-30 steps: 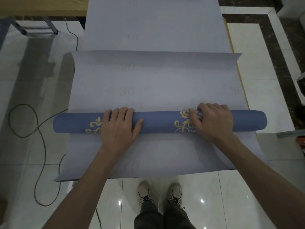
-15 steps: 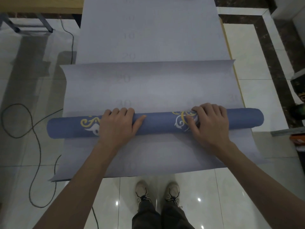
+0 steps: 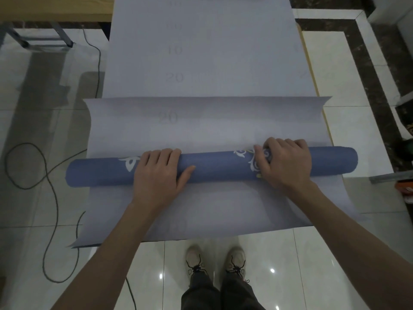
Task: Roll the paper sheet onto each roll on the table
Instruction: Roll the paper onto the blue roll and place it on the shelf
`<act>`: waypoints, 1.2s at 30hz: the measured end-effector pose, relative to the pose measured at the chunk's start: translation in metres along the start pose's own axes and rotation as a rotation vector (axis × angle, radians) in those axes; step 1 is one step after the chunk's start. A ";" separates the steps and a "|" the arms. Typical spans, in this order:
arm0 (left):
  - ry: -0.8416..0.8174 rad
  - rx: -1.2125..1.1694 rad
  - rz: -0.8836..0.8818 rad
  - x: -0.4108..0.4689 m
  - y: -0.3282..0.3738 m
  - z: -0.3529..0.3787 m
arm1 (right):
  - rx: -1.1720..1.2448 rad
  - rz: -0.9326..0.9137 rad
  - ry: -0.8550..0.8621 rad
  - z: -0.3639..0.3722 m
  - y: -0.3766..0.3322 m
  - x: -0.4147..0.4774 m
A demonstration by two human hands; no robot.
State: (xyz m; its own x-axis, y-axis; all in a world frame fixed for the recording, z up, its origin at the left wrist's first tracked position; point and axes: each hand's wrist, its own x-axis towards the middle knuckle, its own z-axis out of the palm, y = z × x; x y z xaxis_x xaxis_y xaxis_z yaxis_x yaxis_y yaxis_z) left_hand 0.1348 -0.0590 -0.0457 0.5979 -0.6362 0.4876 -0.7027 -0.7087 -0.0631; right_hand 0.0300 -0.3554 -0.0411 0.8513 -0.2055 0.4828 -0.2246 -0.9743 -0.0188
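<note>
Crosswise near the near edge of the table (image 3: 311, 70), a blue roll (image 3: 223, 166) is laid on a loose paper sheet (image 3: 201, 126), and both its ends are carried past the sheet's sides. Left of its middle it is grasped by the left hand (image 3: 159, 173), fingers curled over the far side and thumb laid along the near side. Toward its right end it is gripped by the right hand (image 3: 288, 163), fingers bent over a white pattern.

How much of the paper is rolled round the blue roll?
Done: the blue roll lies across the paper sheet. In hand: the left hand and right hand both grip the roll. Left: nearly all; the sheet spreads open on both sides of the roll, none visibly wrapped round it.
</note>
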 end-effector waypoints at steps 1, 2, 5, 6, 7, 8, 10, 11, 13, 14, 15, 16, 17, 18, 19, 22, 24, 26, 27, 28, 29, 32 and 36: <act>-0.008 0.010 0.004 0.001 -0.001 0.001 | 0.013 -0.006 0.009 0.000 0.000 0.000; -0.014 0.007 0.010 0.004 -0.002 0.003 | 0.031 -0.017 0.021 -0.001 0.000 -0.003; -0.013 -0.022 0.005 0.015 -0.006 0.004 | 0.061 -0.037 -0.002 -0.006 0.000 -0.014; -0.003 -0.023 0.002 0.014 -0.005 0.003 | 0.046 -0.031 -0.009 -0.006 0.000 -0.014; 0.010 -0.012 -0.002 0.011 -0.003 0.001 | 0.032 -0.013 -0.008 -0.004 0.000 -0.011; 0.018 0.008 -0.012 0.006 -0.001 -0.001 | 0.027 0.004 -0.004 -0.003 0.000 -0.005; 0.012 0.040 -0.030 -0.001 0.002 -0.001 | 0.035 0.013 -0.002 -0.001 -0.001 0.004; 0.009 0.044 -0.029 -0.001 0.001 0.001 | 0.044 0.008 -0.006 0.000 -0.001 0.005; 0.012 0.036 -0.011 0.005 -0.004 0.005 | 0.070 -0.009 -0.018 -0.002 0.000 -0.001; 0.016 0.032 -0.008 0.009 -0.006 0.007 | 0.070 -0.024 -0.027 -0.004 0.001 -0.005; 0.016 0.031 -0.013 0.011 -0.007 0.008 | 0.058 -0.037 -0.034 -0.005 0.001 -0.007; 0.018 0.030 -0.024 0.011 -0.006 0.008 | 0.038 -0.040 -0.037 -0.005 0.001 -0.008; 0.025 0.034 -0.037 0.009 -0.004 0.008 | 0.019 -0.030 -0.037 -0.004 0.000 -0.007; 0.035 0.043 -0.052 0.006 -0.001 0.008 | 0.009 -0.014 -0.038 -0.002 0.000 -0.003; 0.041 0.055 -0.063 0.003 0.001 0.008 | 0.010 0.000 -0.042 -0.001 -0.001 0.002; 0.035 0.062 -0.061 0.008 0.001 0.008 | 0.047 -0.010 -0.015 0.000 -0.002 0.002; 0.029 0.039 -0.074 0.017 -0.002 0.009 | 0.063 -0.038 -0.003 -0.003 -0.001 -0.007; 0.030 0.015 -0.086 0.020 -0.002 0.009 | 0.042 -0.042 -0.016 -0.004 -0.002 -0.012; 0.032 0.017 -0.082 0.016 0.000 0.009 | 0.031 -0.031 -0.017 -0.003 -0.002 -0.010; 0.033 0.030 -0.076 0.011 0.002 0.009 | 0.026 -0.018 -0.014 -0.001 -0.002 -0.006; 0.032 0.046 -0.074 0.007 0.004 0.009 | 0.028 -0.009 -0.008 0.000 -0.002 -0.001; 0.040 0.058 -0.087 0.012 0.004 0.011 | 0.031 -0.018 0.005 0.000 -0.003 -0.001; 0.036 0.002 -0.101 0.024 0.003 0.011 | 0.027 -0.017 -0.006 -0.002 -0.001 -0.008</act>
State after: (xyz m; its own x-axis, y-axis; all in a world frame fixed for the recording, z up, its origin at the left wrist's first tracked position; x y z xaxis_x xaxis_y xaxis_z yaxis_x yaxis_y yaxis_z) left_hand 0.1511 -0.0802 -0.0439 0.6514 -0.5503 0.5223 -0.6386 -0.7694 -0.0141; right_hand 0.0223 -0.3521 -0.0432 0.8578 -0.1897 0.4777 -0.1976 -0.9797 -0.0342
